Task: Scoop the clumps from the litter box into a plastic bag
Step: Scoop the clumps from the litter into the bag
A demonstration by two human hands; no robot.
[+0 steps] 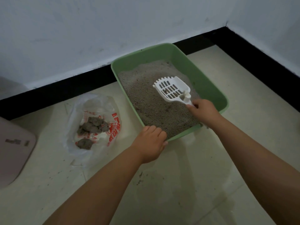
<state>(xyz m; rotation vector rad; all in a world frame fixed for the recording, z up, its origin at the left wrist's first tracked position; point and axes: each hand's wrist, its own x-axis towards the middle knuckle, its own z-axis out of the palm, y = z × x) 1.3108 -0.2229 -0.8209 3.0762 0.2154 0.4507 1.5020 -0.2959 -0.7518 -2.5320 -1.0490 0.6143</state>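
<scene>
A green litter box (209,82) full of grey litter (146,98) stands on the floor by the wall. My right hand (204,112) grips the handle of a white slotted scoop (172,88), held just above the litter with a few small bits in it. My left hand (151,142) holds the box's near left rim, fingers curled over the edge. To the left lies an open clear plastic bag (95,125) with red print, holding several grey clumps (93,126).
A pale pink flat object (14,150) lies at the far left on the tiled floor (186,184). Litter crumbs are scattered on the tiles near the bag. A black skirting board (65,88) and white walls meet in a corner behind the box.
</scene>
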